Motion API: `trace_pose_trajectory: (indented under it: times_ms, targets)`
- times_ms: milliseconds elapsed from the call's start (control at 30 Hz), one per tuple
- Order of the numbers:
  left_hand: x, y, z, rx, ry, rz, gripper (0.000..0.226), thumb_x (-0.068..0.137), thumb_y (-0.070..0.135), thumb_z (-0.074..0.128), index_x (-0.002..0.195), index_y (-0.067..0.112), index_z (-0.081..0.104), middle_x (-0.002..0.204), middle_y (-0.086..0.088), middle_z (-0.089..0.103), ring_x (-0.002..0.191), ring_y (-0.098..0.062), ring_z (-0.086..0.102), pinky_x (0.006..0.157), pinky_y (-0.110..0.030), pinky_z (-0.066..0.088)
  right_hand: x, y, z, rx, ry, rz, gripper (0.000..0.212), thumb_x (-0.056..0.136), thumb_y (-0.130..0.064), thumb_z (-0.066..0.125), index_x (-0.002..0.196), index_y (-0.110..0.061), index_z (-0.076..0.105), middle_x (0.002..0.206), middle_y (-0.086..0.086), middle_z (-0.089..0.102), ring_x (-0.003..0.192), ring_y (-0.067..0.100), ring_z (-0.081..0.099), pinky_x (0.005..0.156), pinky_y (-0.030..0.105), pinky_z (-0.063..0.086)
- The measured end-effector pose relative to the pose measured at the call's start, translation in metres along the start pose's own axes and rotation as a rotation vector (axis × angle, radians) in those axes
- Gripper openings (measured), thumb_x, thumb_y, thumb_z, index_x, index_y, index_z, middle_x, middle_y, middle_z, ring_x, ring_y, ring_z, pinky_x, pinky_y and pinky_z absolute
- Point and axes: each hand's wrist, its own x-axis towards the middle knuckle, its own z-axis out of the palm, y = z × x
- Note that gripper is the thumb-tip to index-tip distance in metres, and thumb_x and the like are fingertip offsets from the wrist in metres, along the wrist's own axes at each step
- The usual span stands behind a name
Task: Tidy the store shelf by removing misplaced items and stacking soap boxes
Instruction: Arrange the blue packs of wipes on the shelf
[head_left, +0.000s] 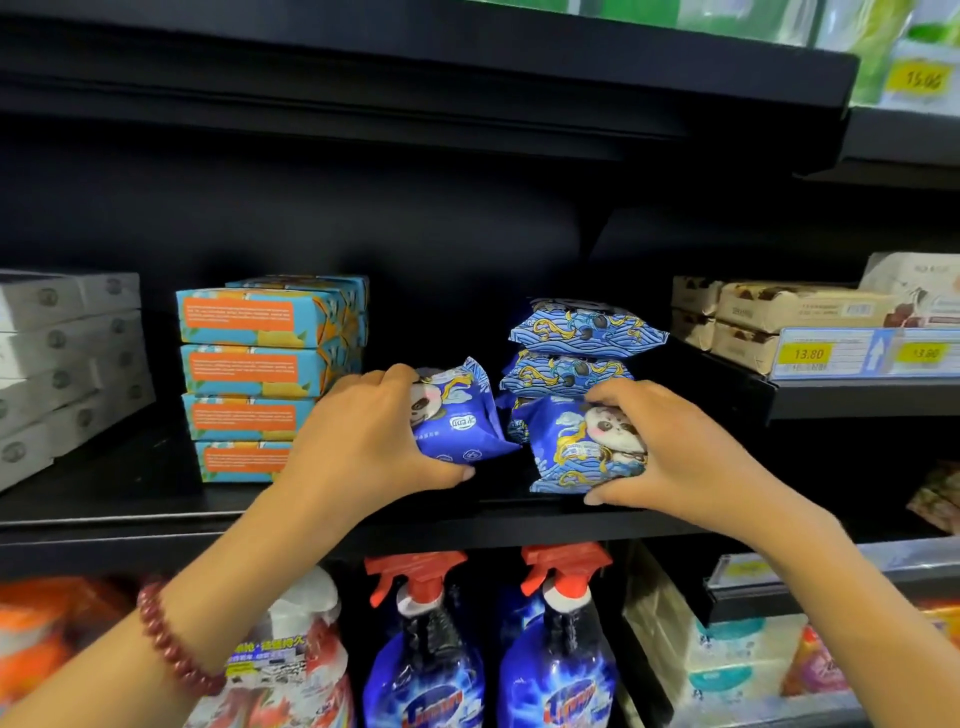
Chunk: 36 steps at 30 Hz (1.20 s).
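Soap boxes (249, 379) stand stacked four high on the shelf (130, 493), left of our hands, while our left hand (358, 436) grips one blue packet (460, 421) and our right hand (691, 447) grips a second packet (576, 452) before the packet pile (576, 338), so we judge removal unfinished.

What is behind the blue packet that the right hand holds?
A stack of similar blue packets; two show above it. The held packet and right hand cover the stack's lower part.
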Motion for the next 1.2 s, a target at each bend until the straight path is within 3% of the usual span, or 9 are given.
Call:
trace_pose_trajectory:
  times_ms: [100,300,533,700,933,1033,1200]
  targets:
    - [-0.004,0.001,-0.002,-0.040,0.039,-0.004,0.084,0.053,0.066,0.076,0.117,0.020,0.048,0.105,0.006,0.059,0.098,-0.016,0.054,0.069,-0.023,0.036,0.001,0.002,0.006,0.005,-0.072,-0.042,0.069,0.066,-0.046,0.079,0.124,-0.026,0.048,0.113,-0.019,0.043,0.112,0.004,0.039,0.094,0.024,0.036]
    - [-0.007,-0.004,0.002,-0.095,0.052,-0.018,0.090,0.049,0.067,0.077,0.120,0.020,0.049,0.104,0.006,0.061,0.096,-0.017,0.056,0.067,-0.024,0.038,-0.017,0.007,0.021,0.003,0.134,-0.079,0.053,0.070,-0.038,0.078,0.119,-0.025,0.062,0.113,-0.013,0.055,0.107,0.001,0.042,0.081,0.029,0.048]
    - [-0.008,-0.003,0.003,-0.139,0.075,-0.033,0.087,0.047,0.065,0.079,0.118,0.020,0.052,0.098,0.007,0.062,0.092,-0.018,0.059,0.067,-0.025,0.038,-0.011,0.007,0.027,0.008,0.119,-0.076,0.053,0.076,-0.040,0.072,0.124,-0.024,0.059,0.120,-0.010,0.056,0.114,0.007,0.044,0.089,0.027,0.043]
    - [-0.006,0.001,0.003,-0.159,0.083,-0.021,0.087,0.044,0.066,0.077,0.115,0.021,0.054,0.093,0.009,0.062,0.085,-0.015,0.058,0.066,-0.025,0.038,-0.005,0.008,0.034,-0.020,0.127,-0.077,0.052,0.074,-0.040,0.069,0.122,-0.019,0.061,0.118,-0.004,0.060,0.111,0.014,0.049,0.083,0.032,0.047]
    - [0.000,0.002,0.001,-0.179,0.086,0.013,0.084,0.043,0.067,0.076,0.110,0.022,0.055,0.088,0.011,0.060,0.077,-0.011,0.055,0.059,-0.022,0.036,0.009,0.003,0.038,-0.061,0.069,-0.042,0.056,0.082,-0.038,0.067,0.133,-0.021,0.052,0.133,-0.006,0.051,0.127,0.013,0.038,0.092,0.023,0.033]
    - [0.002,0.005,-0.002,-0.177,0.084,0.028,0.082,0.044,0.064,0.078,0.110,0.021,0.055,0.090,0.009,0.062,0.080,-0.015,0.058,0.062,-0.025,0.040,0.014,0.000,0.039,-0.056,0.070,-0.027,0.056,0.082,-0.036,0.068,0.132,-0.019,0.053,0.133,-0.003,0.052,0.126,0.016,0.040,0.092,0.024,0.034]
    - [0.010,0.022,-0.012,-0.170,0.034,0.101,0.077,0.049,0.062,0.079,0.110,0.024,0.051,0.087,0.016,0.055,0.080,-0.010,0.055,0.059,-0.017,0.038,0.003,0.002,0.039,-0.044,0.160,-0.016,0.057,0.074,-0.040,0.074,0.121,-0.012,0.062,0.122,0.002,0.059,0.116,0.017,0.049,0.090,0.028,0.041]
